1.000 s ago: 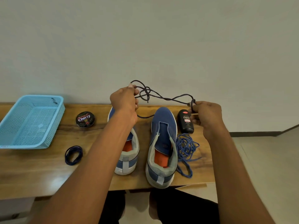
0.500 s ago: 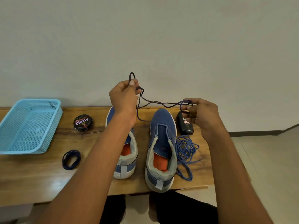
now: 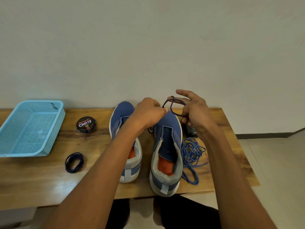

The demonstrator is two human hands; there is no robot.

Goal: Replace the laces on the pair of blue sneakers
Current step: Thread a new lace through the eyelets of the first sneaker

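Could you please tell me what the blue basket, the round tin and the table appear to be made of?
Basket: looks like moulded plastic, matte light blue, walls perforated in a regular grid. Tin: probably metal, glossy black printed lid catching light. Table: wood or wood veneer, with visible grain and a glossy sheen; which of the two cannot be told.

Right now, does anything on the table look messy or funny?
Yes. A bright blue lace lies in a loose tangle beside the right sneaker, one loop trailing toward the table edge. Both sneakers have no laces in them. The dark coiled lace by the basket looks tidy.
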